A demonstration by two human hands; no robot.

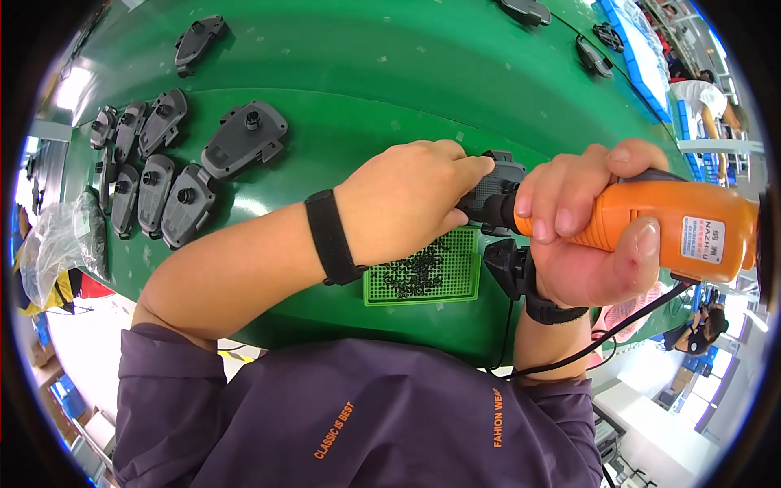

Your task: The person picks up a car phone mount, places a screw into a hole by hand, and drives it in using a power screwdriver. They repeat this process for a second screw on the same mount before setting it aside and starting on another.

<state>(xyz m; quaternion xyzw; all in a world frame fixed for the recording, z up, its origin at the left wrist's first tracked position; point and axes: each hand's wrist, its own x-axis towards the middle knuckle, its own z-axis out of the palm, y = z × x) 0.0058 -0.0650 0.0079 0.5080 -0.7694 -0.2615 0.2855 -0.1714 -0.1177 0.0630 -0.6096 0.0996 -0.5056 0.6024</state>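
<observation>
- The right hand (582, 236) was clamped around an orange electric screwdriver (667, 224), fingers wrapped over the top of its body and thumb pressed along its side, a black cord (602, 337) trailing down past the wrist.
- The screwdriver's black nose pointed toward the left hand (407, 199), meeting a dark grey plastic part (500, 183) held just between the two hands.
- The left hand was closed on that part, fingertips pinching its near edge, a black band (332, 236) around the wrist.
- Just below both hands lay a green screw tray (460, 281) with a scatter of small black screws (415, 272).
- Well off beyond the left forearm, grey housings (175, 187) lay in a cluster on the green belt (366, 73).
- A clear plastic bag (61, 236) sat farther out at the belt's edge.
</observation>
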